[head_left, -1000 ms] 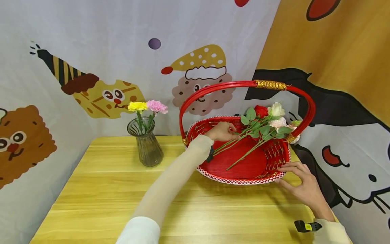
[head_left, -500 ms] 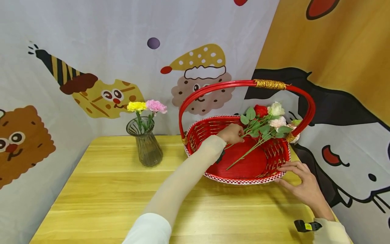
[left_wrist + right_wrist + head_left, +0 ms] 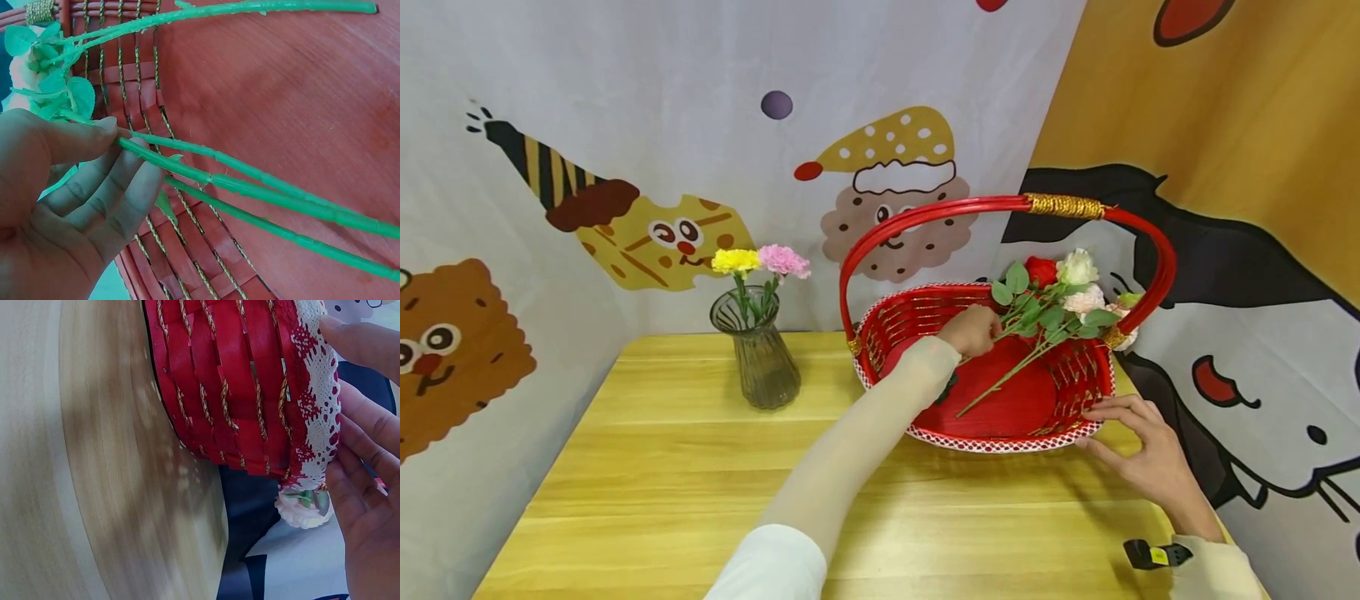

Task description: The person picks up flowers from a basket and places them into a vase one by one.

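Note:
In the head view, a red woven basket [image 3: 992,447] with white lace trim stands at the right of the table. Artificial flowers lie in it, their heads over its right end: a red rose [image 3: 1041,272], a white rose [image 3: 1078,267] and pale pink ones [image 3: 1084,300]. My left hand [image 3: 972,330] reaches inside. In the left wrist view its thumb and forefinger pinch a green flower stem [image 3: 275,195], with others passing beside the fingers. My right hand [image 3: 372,456] holds the basket's lace rim [image 3: 319,412], thumb on one side and fingers on the other.
A ribbed glass vase [image 3: 767,367] with a yellow carnation [image 3: 735,261] and a pink carnation [image 3: 784,261] stands left of the basket. The basket's tall red handle [image 3: 940,212] arches over the left hand. Printed cloth [image 3: 700,100] hangs behind the wooden table [image 3: 662,500].
My left hand has moved a little to the right along the stems, toward the flower heads, and its fingers have closed together. The right hand stays on the rim.

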Tool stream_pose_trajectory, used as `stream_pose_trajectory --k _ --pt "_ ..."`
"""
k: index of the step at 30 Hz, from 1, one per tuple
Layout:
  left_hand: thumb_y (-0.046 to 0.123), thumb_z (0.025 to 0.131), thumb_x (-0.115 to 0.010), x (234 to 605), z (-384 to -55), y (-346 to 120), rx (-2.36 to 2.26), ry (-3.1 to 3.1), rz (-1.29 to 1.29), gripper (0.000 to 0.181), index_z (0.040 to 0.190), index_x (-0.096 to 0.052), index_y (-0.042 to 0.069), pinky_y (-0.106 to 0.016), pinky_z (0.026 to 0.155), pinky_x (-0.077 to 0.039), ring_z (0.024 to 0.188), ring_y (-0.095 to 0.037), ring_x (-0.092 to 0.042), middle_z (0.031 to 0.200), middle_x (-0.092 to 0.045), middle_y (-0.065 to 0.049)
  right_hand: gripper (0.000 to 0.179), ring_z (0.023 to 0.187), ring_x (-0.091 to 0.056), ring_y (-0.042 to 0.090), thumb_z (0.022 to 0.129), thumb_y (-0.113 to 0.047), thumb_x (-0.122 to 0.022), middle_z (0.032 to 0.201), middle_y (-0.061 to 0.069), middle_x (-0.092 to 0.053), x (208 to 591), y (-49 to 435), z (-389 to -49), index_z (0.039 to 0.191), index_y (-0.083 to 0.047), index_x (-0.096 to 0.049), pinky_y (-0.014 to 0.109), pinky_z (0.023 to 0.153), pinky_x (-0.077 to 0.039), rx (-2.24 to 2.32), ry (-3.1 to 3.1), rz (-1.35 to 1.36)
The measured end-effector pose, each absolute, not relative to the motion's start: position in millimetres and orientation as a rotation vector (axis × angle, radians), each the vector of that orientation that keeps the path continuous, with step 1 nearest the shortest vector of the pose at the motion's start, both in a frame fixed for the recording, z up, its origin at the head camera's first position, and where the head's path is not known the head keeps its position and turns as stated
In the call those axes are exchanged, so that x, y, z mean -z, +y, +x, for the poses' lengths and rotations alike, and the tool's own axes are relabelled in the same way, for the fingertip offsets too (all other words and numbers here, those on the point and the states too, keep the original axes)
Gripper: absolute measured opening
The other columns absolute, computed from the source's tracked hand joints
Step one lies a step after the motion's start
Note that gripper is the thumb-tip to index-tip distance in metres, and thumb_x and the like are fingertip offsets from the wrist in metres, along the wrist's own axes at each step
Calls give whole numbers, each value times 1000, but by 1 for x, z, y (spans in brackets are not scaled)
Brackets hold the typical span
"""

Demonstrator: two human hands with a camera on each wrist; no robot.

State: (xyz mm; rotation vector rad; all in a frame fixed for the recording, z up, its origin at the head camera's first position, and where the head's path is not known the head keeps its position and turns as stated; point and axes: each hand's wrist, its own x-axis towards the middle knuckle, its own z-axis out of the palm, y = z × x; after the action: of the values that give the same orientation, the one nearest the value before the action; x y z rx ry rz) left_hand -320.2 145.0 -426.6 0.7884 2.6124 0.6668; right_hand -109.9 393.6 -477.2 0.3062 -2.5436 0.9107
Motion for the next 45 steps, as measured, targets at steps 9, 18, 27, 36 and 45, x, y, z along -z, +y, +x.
stream_pose_trajectory --k 9,18,27,36,45 --pt "-2 96 -56 426 -318 145 -755 2606 818 42 133 -67 14 -21 72 -41 80 -11 -46 139 -62 1 37 119 -37 -12 72 -7 -93 120 -1 -63 477 394 -109 104 -20 -78 10 92 -26 -930 -2565 277" --pt "-1 96 -53 423 -318 141 -813 2571 802 39 130 -68 13 -20 64 -39 65 -8 -37 138 -64 -2 40 118 -39 -11 70 -3 -93 120 -1 -63 477 394 -111 103 -19 -78 9 93 -26 -910 -2547 312" --pt "-2 95 -59 420 -320 132 -1009 2507 765 30 122 -70 5 -20 58 -39 57 -8 -37 75 -63 -4 38 117 -38 -12 70 -5 -93 119 0 -63 476 394 -110 102 -19 -78 10 92 -26 -909 -2552 292" --pt "-3 95 -59 418 -317 122 -1084 2505 851 27 117 -71 3 -20 72 -49 86 -14 -65 106 -74 -8 39 118 -37 -12 70 -5 -93 118 0 -63 476 393 -109 102 -19 -78 10 93 -25 -915 -2548 292" --pt "-2 98 -54 401 -315 120 -1214 2433 893 25 119 -68 -4 -18 72 -52 98 -26 -73 105 -72 -14 39 119 -36 -13 69 -5 -94 118 0 -63 477 394 -110 102 -19 -78 9 94 -24 -913 -2546 293"
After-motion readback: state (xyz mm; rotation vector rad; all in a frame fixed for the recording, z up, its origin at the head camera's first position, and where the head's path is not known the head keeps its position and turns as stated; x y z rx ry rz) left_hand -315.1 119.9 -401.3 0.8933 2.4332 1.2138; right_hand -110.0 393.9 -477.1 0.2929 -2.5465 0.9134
